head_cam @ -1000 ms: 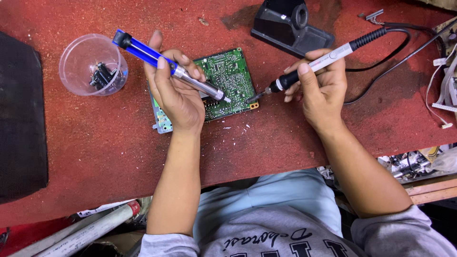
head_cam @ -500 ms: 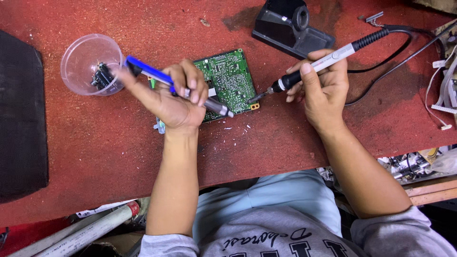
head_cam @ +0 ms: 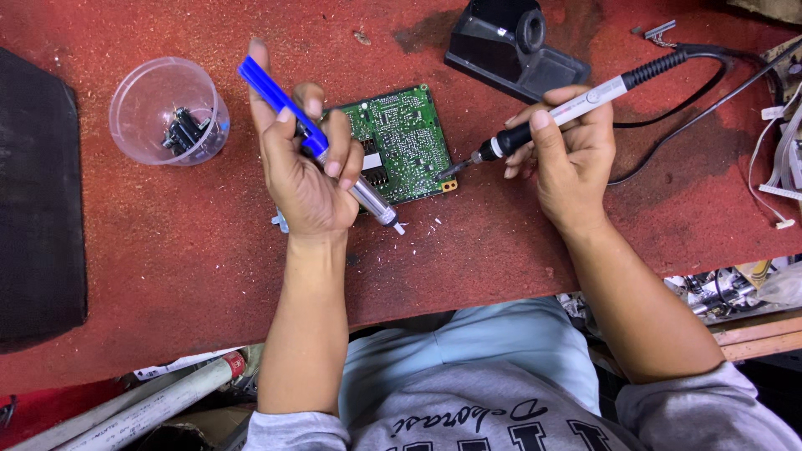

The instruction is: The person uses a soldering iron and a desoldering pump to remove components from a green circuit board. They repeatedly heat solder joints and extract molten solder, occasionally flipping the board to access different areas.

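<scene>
At a red worktop (head_cam: 209, 276), the left hand (head_cam: 305, 179) keeps its grip closed around a blue desoldering pump (head_cam: 313, 142), its tip just off the green circuit board (head_cam: 401, 142); the right hand (head_cam: 568, 159) pinches a soldering iron (head_cam: 551, 117) touching the board's edge, before a clear plastic cup (head_cam: 167, 108).

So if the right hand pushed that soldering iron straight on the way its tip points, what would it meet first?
The right hand aims the soldering iron down-left; its tip sits at the green circuit board edge, so probably the board, though contact is unclear.
</scene>
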